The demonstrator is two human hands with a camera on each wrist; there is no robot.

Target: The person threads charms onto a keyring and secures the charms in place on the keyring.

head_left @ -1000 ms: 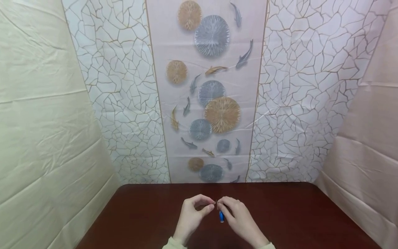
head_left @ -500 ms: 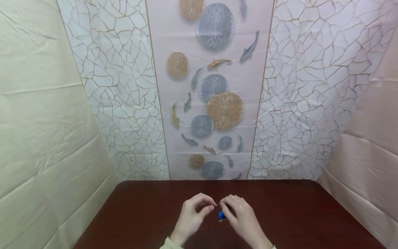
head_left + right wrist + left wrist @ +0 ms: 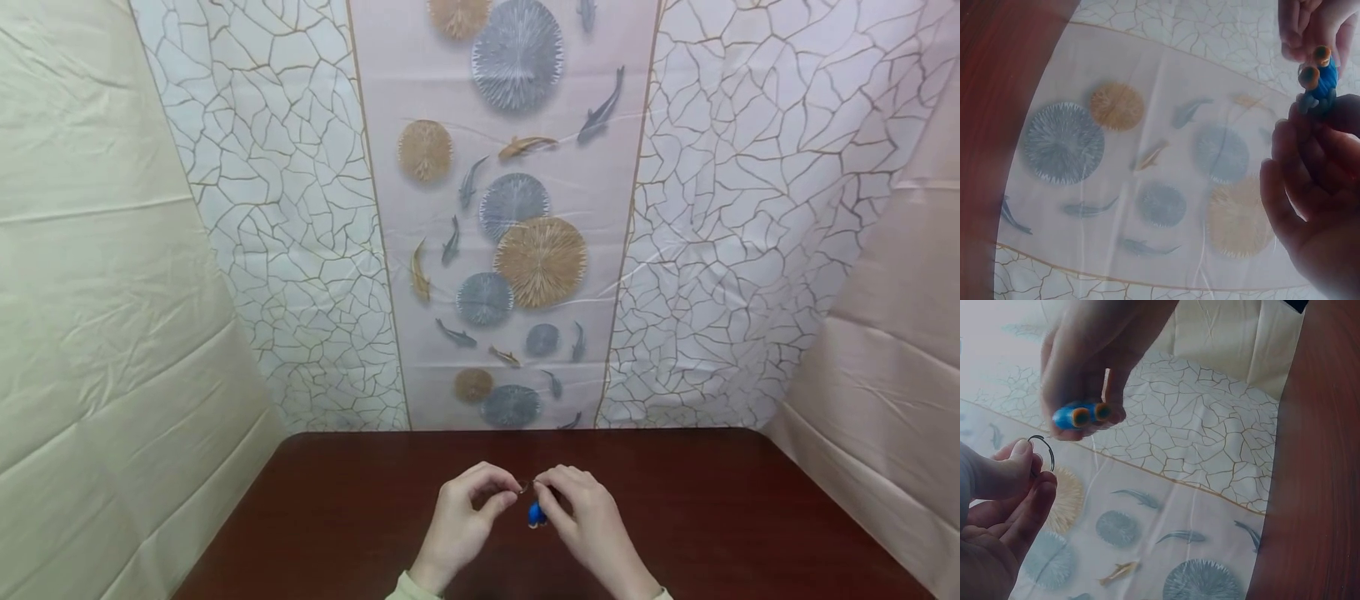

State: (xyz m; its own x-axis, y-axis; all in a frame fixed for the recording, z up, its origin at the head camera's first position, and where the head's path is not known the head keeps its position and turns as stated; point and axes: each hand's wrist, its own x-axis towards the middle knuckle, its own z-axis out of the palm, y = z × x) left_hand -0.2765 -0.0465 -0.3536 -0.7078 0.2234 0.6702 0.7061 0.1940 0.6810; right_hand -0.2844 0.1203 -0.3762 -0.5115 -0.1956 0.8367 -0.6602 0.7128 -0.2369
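Over the table, my left hand (image 3: 465,518) pinches a thin metal key ring (image 3: 1052,456) between thumb and fingertips. Facing it, my right hand (image 3: 588,521) holds a keychain figure (image 3: 536,515), small and blue, just under its bent fingers. Two round orange ends with dark centres show on the figure (image 3: 1067,417) in the left wrist view. From the right wrist, the figure (image 3: 1329,78) appears between the fingertips, with greyish bits at its base. The ring spans the narrow gap between the hands; whether it joins the figure is hidden by the right fingers.
Below the hands lies a dark red-brown tabletop (image 3: 337,517). A patterned cloth (image 3: 510,125) with printed fish and discs hangs behind it. Beige cloth walls stand at the left (image 3: 112,333) and right (image 3: 885,375).
The hands have drawn slightly apart, and the metal ring shows more between them. The blue figure has turned, with more of its end in view. The head view has shifted slightly.
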